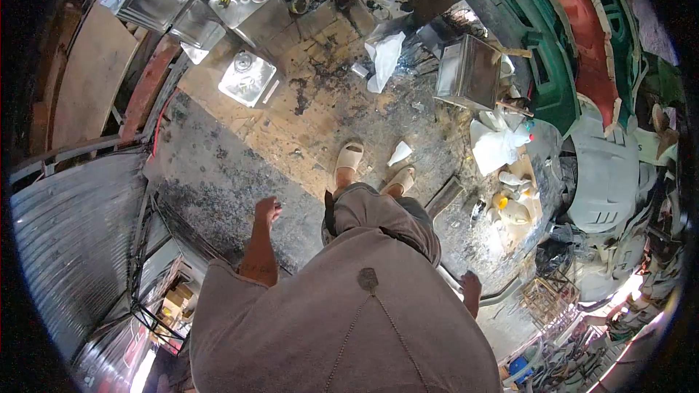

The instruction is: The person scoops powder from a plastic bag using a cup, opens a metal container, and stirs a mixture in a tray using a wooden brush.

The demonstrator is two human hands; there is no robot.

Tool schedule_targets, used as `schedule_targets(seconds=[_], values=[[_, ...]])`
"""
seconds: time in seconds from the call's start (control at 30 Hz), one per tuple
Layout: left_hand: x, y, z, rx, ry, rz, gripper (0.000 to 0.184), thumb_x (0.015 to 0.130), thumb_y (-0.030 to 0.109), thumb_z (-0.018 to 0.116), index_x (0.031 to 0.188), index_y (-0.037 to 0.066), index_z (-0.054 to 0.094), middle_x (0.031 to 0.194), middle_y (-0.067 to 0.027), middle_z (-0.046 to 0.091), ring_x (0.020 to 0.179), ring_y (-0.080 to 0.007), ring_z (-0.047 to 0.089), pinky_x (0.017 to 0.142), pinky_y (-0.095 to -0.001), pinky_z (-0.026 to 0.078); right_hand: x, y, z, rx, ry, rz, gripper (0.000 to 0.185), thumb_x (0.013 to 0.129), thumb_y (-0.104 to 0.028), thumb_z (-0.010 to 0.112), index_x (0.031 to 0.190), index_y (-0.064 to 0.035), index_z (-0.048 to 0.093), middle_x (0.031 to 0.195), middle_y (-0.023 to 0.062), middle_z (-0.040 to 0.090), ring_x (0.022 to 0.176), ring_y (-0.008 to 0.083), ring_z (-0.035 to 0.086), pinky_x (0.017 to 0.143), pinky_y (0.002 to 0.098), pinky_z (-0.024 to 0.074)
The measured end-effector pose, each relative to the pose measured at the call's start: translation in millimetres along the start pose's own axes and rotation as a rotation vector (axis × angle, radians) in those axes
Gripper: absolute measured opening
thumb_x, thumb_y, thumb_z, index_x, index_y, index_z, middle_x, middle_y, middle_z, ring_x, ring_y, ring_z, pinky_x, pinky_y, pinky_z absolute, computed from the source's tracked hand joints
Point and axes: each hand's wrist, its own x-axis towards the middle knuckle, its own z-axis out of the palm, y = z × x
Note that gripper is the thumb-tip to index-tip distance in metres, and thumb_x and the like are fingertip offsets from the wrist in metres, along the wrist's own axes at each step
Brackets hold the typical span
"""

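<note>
The right hand [470, 287] hangs nearest to a slim, grey, curved strip [502, 296], which shows on its three o'clock side and bows toward six (whether the two touch, I cannot tell). A straight, dark, flat bar [443, 197] lies on the grey, stained floor [218, 167], between eleven and twelve o'clock from the right hand and at three o'clock from the left hand [268, 210], so the right is nearer. The bar's long axis runs from half past seven to half past one, its upper end pointing toward a white, crumpled sheet [489, 149]. A small, white, tapered scrap [399, 153] lies at two o'clock from the left hand, its long axis similarly slanted. Neither hand shows anything held; how wide the fingers stand, I cannot tell.
</note>
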Motion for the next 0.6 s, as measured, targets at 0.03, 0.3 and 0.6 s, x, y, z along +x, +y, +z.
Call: schedule_targets(seconds=[0.03, 0.3, 0.6], values=[[-7.6, 11.8, 5.5, 0.001, 0.033, 0.028, 0.02, 0.083, 0.029, 0.058, 0.095, 0.013, 0.055, 0.087, -0.004, 0.057, 0.077, -0.0177, 0.058, 0.067, -0.0336, 0.045, 12.4, 3.5, -7.6, -0.005, 0.008, -0.101, 0.032, 0.085, -0.022, 0.057, 0.114, -0.0122, 0.054, 0.088, 0.0026, 0.061, 0.065, 0.0136, 0.056, 0.052, 0.028, 0.0441], [1.8, 88.2, 22.6, -0.063, 0.012, 0.279, 0.024, 0.083, 0.031, 0.055, 0.101, 0.014, 0.055, 0.086, -0.0046, 0.061, 0.074, -0.0184, 0.061, 0.064, -0.0359, 0.046, 22.7, -1.7, -4.3, -0.076, -0.022, -0.108, 0.035, 0.088, -0.021, 0.054, 0.122, -0.0168, 0.05, 0.091, 0.0026, 0.062, 0.072, 0.0152, 0.058, 0.059, 0.0324, 0.0448], [3.1, 93.4, 8.2, -0.041, -0.015, 0.239, 0.019, 0.078, 0.026, 0.058, 0.092, 0.014, 0.058, 0.082, -0.0024, 0.06, 0.071, -0.0172, 0.06, 0.058, -0.0337, 0.046, -43.2, 5.5, 33.8, -0.237, -0.018, -0.053, 0.025, 0.084, -0.022, 0.055, 0.105, -0.0099, 0.056, 0.086, 0.0045, 0.06, 0.067, 0.0153, 0.058, 0.053, 0.0275, 0.0436]])
